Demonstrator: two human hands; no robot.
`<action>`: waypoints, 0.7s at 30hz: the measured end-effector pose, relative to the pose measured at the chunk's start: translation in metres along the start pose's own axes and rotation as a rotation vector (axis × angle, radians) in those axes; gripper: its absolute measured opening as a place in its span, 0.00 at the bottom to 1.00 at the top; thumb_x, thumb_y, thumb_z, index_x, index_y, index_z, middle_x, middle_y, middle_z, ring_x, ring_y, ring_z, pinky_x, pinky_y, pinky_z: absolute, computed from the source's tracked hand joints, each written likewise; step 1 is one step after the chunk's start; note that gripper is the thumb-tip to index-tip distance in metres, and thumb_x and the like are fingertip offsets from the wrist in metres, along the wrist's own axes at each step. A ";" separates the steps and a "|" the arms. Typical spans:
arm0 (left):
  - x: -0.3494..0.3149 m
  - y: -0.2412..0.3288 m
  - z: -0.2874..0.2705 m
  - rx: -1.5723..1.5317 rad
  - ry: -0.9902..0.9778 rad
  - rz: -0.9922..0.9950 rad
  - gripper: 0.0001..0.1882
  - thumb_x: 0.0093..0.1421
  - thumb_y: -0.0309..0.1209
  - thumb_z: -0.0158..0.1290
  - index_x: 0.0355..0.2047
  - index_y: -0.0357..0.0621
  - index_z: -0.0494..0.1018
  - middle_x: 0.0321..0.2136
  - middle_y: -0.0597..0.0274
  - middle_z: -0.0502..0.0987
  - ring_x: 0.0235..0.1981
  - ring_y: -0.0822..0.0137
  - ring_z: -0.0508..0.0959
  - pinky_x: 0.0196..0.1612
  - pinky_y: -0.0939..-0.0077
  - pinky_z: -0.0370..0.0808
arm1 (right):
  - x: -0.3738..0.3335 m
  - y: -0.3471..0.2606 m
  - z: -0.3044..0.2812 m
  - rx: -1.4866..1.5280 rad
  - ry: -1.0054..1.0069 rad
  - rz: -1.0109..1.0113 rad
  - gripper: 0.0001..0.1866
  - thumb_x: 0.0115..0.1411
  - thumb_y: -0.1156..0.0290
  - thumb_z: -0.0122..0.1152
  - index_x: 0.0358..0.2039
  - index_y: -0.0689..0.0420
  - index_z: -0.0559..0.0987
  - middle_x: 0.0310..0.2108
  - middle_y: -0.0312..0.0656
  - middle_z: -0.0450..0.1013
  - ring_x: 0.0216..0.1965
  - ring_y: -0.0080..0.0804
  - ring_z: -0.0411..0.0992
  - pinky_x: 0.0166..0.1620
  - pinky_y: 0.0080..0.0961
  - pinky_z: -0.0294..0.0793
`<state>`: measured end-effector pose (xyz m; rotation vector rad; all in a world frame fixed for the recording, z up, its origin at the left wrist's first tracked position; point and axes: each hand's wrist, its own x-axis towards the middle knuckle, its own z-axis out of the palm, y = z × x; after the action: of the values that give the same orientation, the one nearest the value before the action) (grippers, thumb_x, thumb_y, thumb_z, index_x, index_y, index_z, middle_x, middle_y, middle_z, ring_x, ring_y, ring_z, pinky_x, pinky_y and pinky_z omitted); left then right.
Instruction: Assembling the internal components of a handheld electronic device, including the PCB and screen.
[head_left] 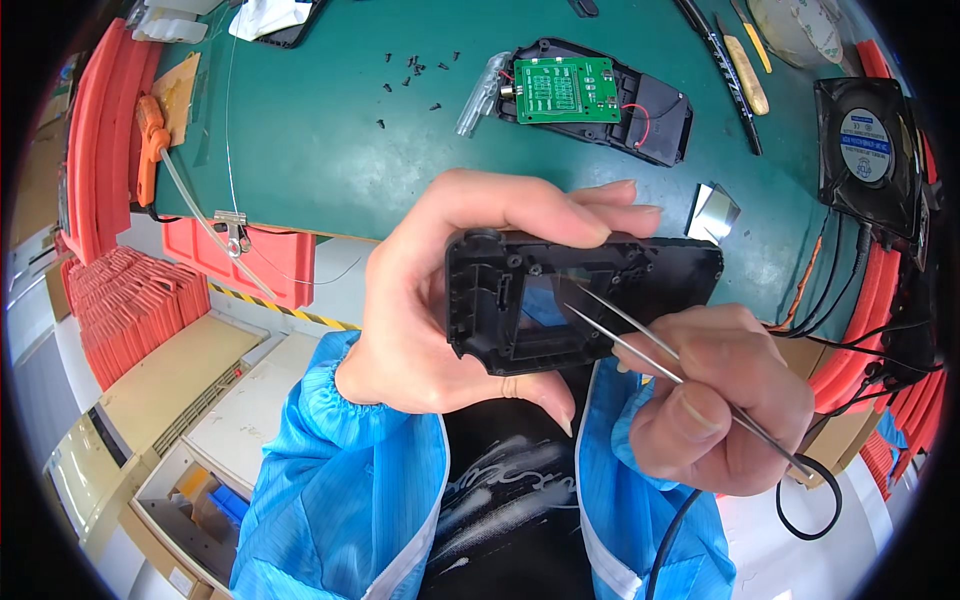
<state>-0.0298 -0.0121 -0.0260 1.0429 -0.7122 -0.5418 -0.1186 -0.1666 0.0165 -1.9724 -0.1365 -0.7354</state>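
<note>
Right hand [725, 400] fingers pinch thin metal tweezers [650, 345], tips just inside the black plastic case [590, 300]. Left hand [450, 290] fingers wrap around the case, well below the green circuit board [567, 90].

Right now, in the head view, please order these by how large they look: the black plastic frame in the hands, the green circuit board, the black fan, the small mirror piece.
1. Black plastic frame, though it is nearest the camera.
2. Black fan.
3. Green circuit board.
4. Small mirror piece.
</note>
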 end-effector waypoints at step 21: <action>-0.001 0.002 0.002 -0.036 0.026 -0.024 0.48 0.31 0.36 0.75 0.50 0.43 0.57 0.50 0.29 0.70 0.60 0.33 0.62 0.63 0.34 0.53 | 0.000 0.001 -0.001 -0.027 -0.017 -0.031 0.19 0.68 0.60 0.48 0.34 0.68 0.67 0.19 0.49 0.74 0.16 0.29 0.71 0.18 0.18 0.64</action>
<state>-0.0314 -0.0116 -0.0238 1.0241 -0.6655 -0.5587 -0.1182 -0.1678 0.0158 -2.0070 -0.1691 -0.7441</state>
